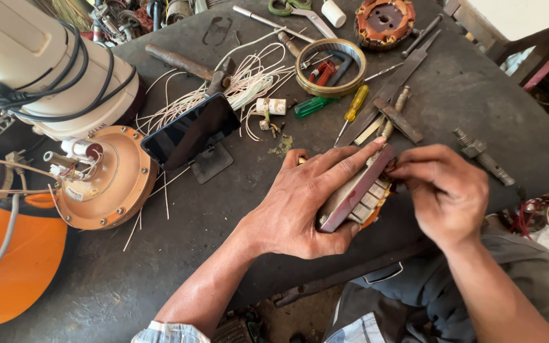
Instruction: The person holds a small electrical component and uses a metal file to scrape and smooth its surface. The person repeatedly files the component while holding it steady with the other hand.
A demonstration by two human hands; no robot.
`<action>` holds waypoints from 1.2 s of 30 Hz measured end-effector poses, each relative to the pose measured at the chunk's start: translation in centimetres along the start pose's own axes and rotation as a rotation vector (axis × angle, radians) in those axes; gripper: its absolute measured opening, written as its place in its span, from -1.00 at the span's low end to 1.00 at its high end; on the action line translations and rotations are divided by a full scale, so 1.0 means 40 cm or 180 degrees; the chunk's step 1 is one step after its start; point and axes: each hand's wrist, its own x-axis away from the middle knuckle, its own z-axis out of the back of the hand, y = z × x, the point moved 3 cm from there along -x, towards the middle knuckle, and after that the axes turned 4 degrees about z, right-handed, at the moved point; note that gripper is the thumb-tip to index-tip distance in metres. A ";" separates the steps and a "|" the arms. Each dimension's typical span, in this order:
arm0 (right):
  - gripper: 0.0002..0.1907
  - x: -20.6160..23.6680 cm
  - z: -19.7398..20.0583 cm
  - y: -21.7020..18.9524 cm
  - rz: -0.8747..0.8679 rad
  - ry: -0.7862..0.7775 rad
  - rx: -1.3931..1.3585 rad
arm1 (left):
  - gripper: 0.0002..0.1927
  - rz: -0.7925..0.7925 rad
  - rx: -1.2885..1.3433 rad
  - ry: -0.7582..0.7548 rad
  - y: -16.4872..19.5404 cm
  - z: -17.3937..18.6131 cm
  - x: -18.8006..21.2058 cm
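Stator core, a laminated block with a flat reddish-grey face, sits near the table's front edge, clamped in my left hand with the fingers wrapped over its top and the thumb underneath. My right hand meets it from the right, fingertips pinched narrow at its end slots; whether they hold a wire or wedge I cannot tell. My worry is that the block hangs partly past the table edge, so a loosened left grip could drop it into my lap or onto the floor. I also judge that a hard tug from the pinching fingers could tear slot insulation or nick skin on the lamination edges. The loose white wires further away could snag a sleeve. I count 1 phone propped on a stand, 2 screwdrivers, a yellow one and a green one, 1 brass-coloured ring, 1 copper-wound stator at the far edge, 1 round motor housing left, 1 hammer, 1 pair of scissors.
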 end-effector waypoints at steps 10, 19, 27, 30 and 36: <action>-0.80 0.002 -0.002 -0.014 0.0528 -0.0045 -0.0165 | 0.11 0.0018 0.0032 0.0010 -0.005 -0.005 -0.001; -0.82 0.014 0.012 -0.050 0.0764 -0.0218 0.0314 | 0.10 -0.0024 0.0045 0.0015 0.008 -0.002 0.005; -0.79 0.014 0.016 -0.047 0.0727 -0.0119 0.0160 | 0.06 -0.0118 -0.0069 0.0064 0.011 0.003 0.008; -0.82 0.021 0.019 -0.055 0.1032 -0.0145 0.0119 | 0.05 -0.0044 -0.0041 0.0005 0.016 -0.001 0.004; -0.73 0.012 0.011 -0.036 0.0329 0.0056 0.0103 | 0.07 0.0053 -0.0052 -0.0064 0.009 0.000 0.002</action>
